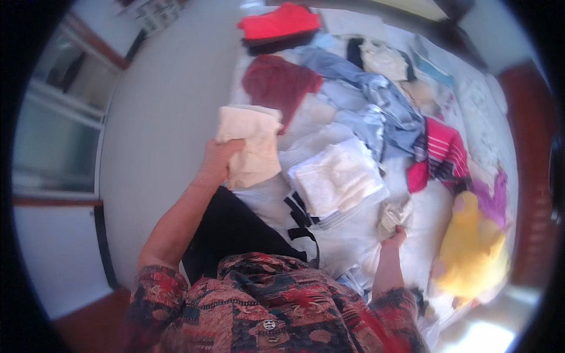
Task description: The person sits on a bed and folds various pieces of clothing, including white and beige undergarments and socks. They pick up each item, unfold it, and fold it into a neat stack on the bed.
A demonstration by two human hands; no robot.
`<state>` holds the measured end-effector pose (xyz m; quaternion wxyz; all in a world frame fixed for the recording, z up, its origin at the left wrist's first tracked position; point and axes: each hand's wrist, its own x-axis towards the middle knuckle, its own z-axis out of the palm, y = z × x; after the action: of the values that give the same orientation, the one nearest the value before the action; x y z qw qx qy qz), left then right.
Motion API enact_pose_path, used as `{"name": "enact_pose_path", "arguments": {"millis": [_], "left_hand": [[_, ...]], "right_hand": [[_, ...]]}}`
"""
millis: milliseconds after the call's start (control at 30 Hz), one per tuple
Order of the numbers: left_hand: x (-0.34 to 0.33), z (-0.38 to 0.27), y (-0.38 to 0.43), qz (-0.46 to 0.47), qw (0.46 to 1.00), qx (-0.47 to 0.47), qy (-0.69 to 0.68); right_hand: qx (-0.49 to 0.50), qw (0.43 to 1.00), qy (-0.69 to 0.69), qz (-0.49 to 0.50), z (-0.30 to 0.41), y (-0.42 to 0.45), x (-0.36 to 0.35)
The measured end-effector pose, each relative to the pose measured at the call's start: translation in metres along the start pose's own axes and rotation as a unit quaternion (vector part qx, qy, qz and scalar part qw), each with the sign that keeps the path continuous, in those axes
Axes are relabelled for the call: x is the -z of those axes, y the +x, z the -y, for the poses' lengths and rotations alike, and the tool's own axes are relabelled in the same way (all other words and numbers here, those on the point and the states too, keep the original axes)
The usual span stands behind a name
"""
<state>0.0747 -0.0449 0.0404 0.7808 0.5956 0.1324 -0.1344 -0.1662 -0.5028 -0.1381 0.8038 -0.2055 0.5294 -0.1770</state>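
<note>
My left hand (224,159) grips a folded cream cloth (251,145) by its left edge, held up at the bed's left side. Over to the right, my right hand (395,238) has its fingers on a small crumpled beige cloth (394,215) low over the white bedding. Between the hands lies a folded white cloth stack (337,176), with a grey patterned edge showing under it. A dark red garment (278,86) is spread just beyond the cream cloth. Black trousers (238,220) cover my bent leg below my left hand.
Blue-grey garments (375,97) lie heaped mid-bed beside a pink striped garment (443,145). A yellow plush toy (472,251) sits at the right, near a purple cloth (492,194). Folded red cloth (280,21) rests at the far end. A glass-fronted cabinet (57,141) stands left.
</note>
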Motion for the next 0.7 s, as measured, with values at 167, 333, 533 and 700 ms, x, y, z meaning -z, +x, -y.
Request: {"name": "enact_pose_path", "arguments": {"millis": [167, 333, 533, 700], "left_hand": [[0.069, 0.074, 0.043, 0.006, 0.974, 0.166, 0.157], [0.052, 0.048, 0.025, 0.058, 0.919, 0.161, 0.354], [0.150, 0.058, 0.009, -0.076, 0.867, 0.102, 0.482], [0.216, 0.067, -0.040, -0.044, 0.784, 0.069, 0.615]], "right_hand": [[0.022, 0.998, -0.041, -0.035, -0.003, 0.010, -0.012], [0.029, 0.997, 0.030, -0.064, -0.001, 0.003, -0.015], [0.012, 0.995, 0.095, -0.028, -0.004, 0.006, -0.014], [0.043, 0.992, 0.116, -0.034, -0.013, 0.023, 0.001]]}}
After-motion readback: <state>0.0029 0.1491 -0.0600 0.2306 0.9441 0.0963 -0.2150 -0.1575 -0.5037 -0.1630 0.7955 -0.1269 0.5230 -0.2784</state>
